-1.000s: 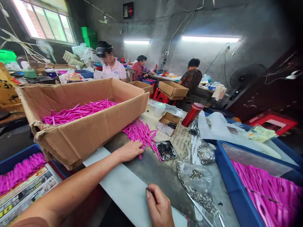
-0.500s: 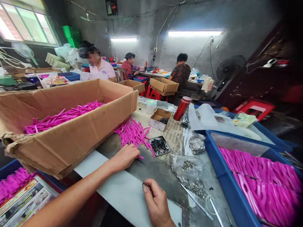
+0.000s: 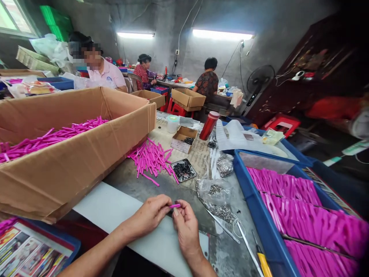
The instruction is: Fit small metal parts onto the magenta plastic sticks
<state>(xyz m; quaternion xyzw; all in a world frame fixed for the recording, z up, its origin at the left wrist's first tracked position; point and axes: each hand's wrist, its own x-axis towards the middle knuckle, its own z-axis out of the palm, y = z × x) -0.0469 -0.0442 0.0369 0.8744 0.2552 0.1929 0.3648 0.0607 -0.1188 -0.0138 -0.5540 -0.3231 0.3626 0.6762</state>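
Both hands meet over the front edge of the work surface. My left hand (image 3: 155, 211) pinches a short pink piece (image 3: 175, 206) between thumb and fingers. At its other end my right hand (image 3: 184, 223) is closed, fingertips on the piece; whether a smaller part is also held there is hidden. Just beyond lies a loose pile of pink sticks (image 3: 151, 157), with a single stick apart in front of it. Right of the pile sits a small square tray (image 3: 193, 174) of black parts. Under my forearms is a pale flat board (image 3: 115, 206).
A large cardboard box (image 3: 121, 132) of pink sticks stands left. Blue bins (image 3: 259, 215) with pink pieces are at right. Bags of metal parts (image 3: 225, 165), a red flask (image 3: 209, 125), tweezers and a yellow-handled tool (image 3: 263, 263) lie between. Several people sit beyond.
My left hand has moved back from the pile toward my right hand, now holding a pink piece. My right hand has risen to meet it. The view has shifted right.
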